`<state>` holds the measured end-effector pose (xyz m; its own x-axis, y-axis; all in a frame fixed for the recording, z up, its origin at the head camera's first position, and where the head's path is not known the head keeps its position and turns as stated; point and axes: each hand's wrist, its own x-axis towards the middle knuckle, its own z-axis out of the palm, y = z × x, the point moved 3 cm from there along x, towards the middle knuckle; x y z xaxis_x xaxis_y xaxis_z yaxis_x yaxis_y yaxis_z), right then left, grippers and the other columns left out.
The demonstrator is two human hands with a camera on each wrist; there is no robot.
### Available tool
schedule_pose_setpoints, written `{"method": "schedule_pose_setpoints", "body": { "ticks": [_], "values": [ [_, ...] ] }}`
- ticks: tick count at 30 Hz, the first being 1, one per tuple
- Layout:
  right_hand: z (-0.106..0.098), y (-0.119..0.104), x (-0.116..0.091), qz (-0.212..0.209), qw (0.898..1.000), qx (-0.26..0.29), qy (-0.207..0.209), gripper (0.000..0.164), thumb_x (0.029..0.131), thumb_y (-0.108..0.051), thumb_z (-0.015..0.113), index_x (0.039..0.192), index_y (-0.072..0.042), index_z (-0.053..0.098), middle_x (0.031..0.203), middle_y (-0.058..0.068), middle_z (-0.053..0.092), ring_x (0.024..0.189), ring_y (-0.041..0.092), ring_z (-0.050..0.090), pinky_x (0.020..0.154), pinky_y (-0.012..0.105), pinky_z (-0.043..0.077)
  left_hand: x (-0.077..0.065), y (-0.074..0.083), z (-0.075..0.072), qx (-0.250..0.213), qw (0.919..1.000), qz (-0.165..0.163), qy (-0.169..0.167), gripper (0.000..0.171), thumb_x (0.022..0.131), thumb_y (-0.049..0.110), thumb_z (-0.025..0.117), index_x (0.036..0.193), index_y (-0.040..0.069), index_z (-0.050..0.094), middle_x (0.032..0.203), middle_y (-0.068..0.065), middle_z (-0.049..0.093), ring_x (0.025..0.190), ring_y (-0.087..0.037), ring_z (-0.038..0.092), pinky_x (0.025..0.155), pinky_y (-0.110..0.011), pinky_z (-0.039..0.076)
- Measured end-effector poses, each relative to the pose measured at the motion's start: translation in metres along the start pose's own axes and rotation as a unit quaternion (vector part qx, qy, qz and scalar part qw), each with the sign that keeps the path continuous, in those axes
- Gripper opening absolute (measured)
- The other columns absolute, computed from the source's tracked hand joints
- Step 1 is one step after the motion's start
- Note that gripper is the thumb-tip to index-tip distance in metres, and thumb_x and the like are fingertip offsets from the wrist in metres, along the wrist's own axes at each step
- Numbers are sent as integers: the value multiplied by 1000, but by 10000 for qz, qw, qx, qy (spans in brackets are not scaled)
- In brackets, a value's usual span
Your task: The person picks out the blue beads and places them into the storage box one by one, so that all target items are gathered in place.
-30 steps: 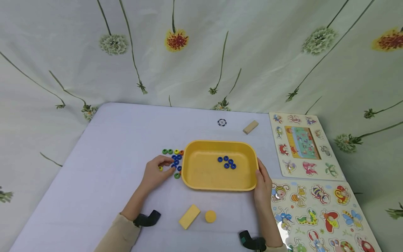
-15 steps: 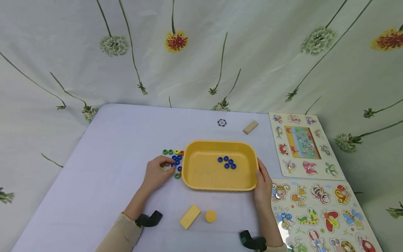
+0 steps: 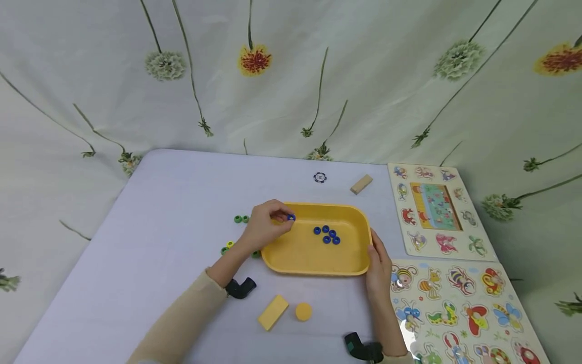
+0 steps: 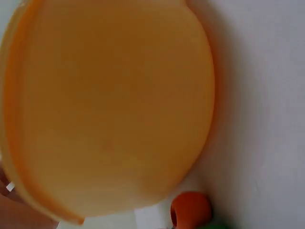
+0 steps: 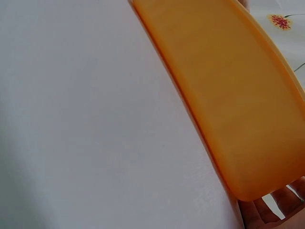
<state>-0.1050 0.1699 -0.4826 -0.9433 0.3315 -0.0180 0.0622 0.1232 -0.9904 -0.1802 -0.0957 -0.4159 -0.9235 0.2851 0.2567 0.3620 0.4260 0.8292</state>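
My left hand (image 3: 265, 225) pinches a blue bead (image 3: 291, 217) above the left end of a yellow tray (image 3: 304, 260). Inside the tray, right of its middle, lie several blue beads (image 3: 332, 233). My right hand (image 3: 379, 270) holds the tray's right end, with some fingers (image 5: 267, 210) showing past that end in the right wrist view. Green beads (image 3: 238, 219) and a yellow bead (image 3: 230, 243) lie left of the tray. The left hand and forearm hide other beads there. An orange bead (image 4: 191, 210) sits close to the tray's outer wall in the left wrist view.
A yellow block (image 3: 273, 312) and a yellow disc (image 3: 303, 312) lie in front of the tray. Behind it are a poker chip (image 3: 320, 177) and a wooden block (image 3: 361, 184). Two picture puzzle boards (image 3: 473, 237) (image 3: 443, 318) lie at the right.
My left hand has lifted a blue bead from the cluster beside the tray and carried it right, over the tray's left end. The right hand and the tray have stayed nearly still.
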Motion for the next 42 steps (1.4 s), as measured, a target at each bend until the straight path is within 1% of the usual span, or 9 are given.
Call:
{"method": "schedule_pose_setpoints", "body": {
  "ticks": [4,11,21,24,28,31,35,39,42],
  "values": [
    [1,0,-1,28,10000,-14,-33,34,95,-33,36,128,-37,42,132,-18,42,124,1,35,102,22,30,10,0,26,493,9972,-36,-558,14,71,14,70,85,12,67,77,4,60,66,-6,54,59,-18,48],
    [1,-3,-2,111,9999,-108,-1,34,95,-31,35,127,-38,42,132,-19,42,124,0,35,103,26,30,17,1,60,1133,9818,-71,-1524,14,72,13,68,85,10,69,71,5,58,62,-3,52,58,-17,45],
    [-1,-3,-2,82,9999,-113,-1,35,95,-31,35,129,-35,42,133,-15,42,125,3,35,103,27,29,26,2,82,1834,9630,135,-1973,19,72,12,66,91,8,69,80,1,61,67,-5,51,63,-16,43],
    [-1,-3,-2,97,9999,-120,7,35,95,-30,35,129,-35,43,133,-15,42,125,3,35,103,26,29,24,6,77,1878,9644,87,-1860,24,73,15,67,95,8,69,82,1,61,69,-6,51,64,-17,43],
    [0,-4,-2,83,9999,-97,-14,35,95,-28,36,129,-34,43,133,-14,42,125,3,35,103,25,29,14,13,66,1840,9721,236,-1435,24,73,18,68,96,10,68,83,2,60,71,-7,52,63,-19,43],
    [0,-6,-2,72,9999,-95,-30,35,95,-27,36,129,-34,43,133,-14,42,125,3,34,104,25,28,1,17,50,1672,9806,459,-914,23,74,18,68,97,11,68,86,3,61,72,-5,52,62,-17,44],
    [0,-6,-2,49,9999,-100,-16,35,95,-28,35,129,-33,43,133,-15,42,125,3,34,104,26,28,-17,21,16,1097,9916,682,-55,22,73,14,70,95,10,67,87,-1,62,71,-8,54,60,-19,47],
    [1,-6,-2,31,10000,-87,-13,35,95,-27,35,129,-33,43,133,-15,42,125,3,35,102,24,30,-35,7,-22,513,9948,657,580,22,73,13,71,95,8,66,86,-4,62,72,-14,55,60,-25,50],
    [1,-5,-3,31,10000,-93,3,35,95,-26,36,130,-32,43,133,-14,42,124,3,36,101,21,31,-50,-17,-42,261,9960,243,825,25,75,14,70,98,7,65,89,-7,61,76,-14,55,63,-22,49]
  ]
}}
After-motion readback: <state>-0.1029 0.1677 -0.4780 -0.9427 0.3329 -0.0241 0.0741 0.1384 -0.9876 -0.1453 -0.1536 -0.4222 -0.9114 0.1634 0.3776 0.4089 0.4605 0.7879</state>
